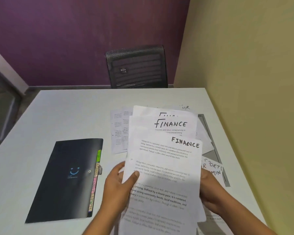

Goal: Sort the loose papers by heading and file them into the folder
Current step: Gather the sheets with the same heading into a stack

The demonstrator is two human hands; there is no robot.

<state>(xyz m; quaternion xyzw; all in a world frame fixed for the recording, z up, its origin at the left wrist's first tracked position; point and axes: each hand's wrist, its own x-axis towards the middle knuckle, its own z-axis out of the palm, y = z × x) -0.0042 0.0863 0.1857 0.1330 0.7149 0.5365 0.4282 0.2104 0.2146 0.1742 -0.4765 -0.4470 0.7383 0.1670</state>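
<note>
I hold a fanned stack of white sheets headed FINANCE [166, 160] above the table, three headings showing one behind another. My left hand [119, 185] grips the stack's left edge, thumb on the top sheet. My right hand [210, 195] holds the right edge, fingers hidden behind the paper. A closed black folder [64, 180] with coloured index tabs along its right edge lies flat to the left of my hands. Loose sheets [119, 131] lie on the table behind the stack; one far sheet reads HR [185, 107]. More headed sheets [214, 168] lie at the right.
The white table [58, 112] meets a yellow wall [253, 82] on the right. A black mesh chair [136, 67] stands past the far edge against a purple wall. A grey strip [209, 133] runs along the table's right side under the papers.
</note>
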